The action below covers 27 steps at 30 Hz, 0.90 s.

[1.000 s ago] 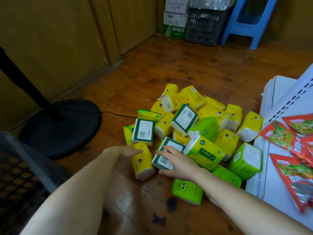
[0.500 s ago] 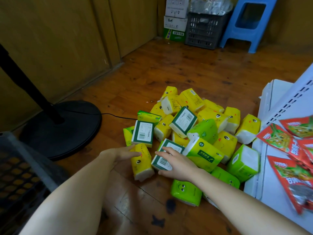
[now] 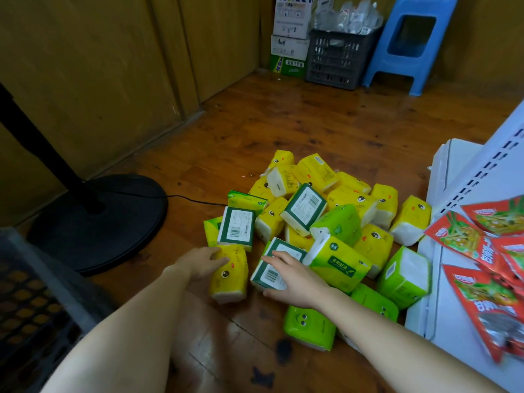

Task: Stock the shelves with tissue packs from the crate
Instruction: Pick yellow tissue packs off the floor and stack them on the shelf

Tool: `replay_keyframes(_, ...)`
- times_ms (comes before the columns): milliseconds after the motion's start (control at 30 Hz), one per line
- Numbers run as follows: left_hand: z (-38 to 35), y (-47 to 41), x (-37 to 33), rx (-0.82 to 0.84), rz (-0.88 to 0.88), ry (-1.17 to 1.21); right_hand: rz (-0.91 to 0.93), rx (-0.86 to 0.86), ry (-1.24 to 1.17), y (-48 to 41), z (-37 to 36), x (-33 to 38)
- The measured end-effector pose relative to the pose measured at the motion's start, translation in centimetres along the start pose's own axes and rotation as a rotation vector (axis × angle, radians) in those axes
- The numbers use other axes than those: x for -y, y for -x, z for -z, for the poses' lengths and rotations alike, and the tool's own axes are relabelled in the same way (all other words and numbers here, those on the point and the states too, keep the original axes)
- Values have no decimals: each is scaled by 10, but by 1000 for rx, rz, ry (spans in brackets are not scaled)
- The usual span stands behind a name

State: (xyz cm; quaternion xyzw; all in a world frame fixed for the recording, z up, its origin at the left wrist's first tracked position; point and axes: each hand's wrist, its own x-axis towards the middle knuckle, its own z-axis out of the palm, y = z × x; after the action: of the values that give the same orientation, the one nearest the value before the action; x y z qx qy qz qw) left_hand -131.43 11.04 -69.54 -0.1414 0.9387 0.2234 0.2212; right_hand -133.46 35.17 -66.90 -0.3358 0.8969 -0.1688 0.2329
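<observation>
Tissue packs (image 3: 351, 199) lie in a heap on the floor (image 3: 283, 123), between a dark crate (image 3: 28, 293) and a white shelf (image 3: 453, 341). Some are yellow with faces, some green with Chinese words (too small to read). The left hand (image 3: 202, 263) holds a yellow pack (image 3: 231, 279). The right hand (image 3: 296, 283) grips a barcode pack (image 3: 269, 275).

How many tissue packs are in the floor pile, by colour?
Yellow packs: 12
Lime or yellow-green packs: 7
Packs lying dark-green barcode panel up: 3
Total: 22 visible; overlaps in the pile may hide more.
</observation>
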Motion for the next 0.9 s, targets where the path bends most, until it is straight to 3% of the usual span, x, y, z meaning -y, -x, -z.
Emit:
replay_keyframes(100, 15, 13, -5, -255, -38, -244, -6, -12, -8, 0, 2, 0)
replay_keyframes(267, 36, 23, -10, -490, -177, -291, -1, -86, -131, -2, 7, 3)
replay_keyframes(500, 68, 29, -53, -697, -584, -246, -74, -264, -664, -9, 31, 11)
replay_keyframes(667, 65, 36, -103, -714, -753, -222, -153, -377, -974, -4, 50, 6)
replay_keyframes(900, 62, 39, -141, -716, -837, -116, -236, -489, -1297, 0, 55, 0)
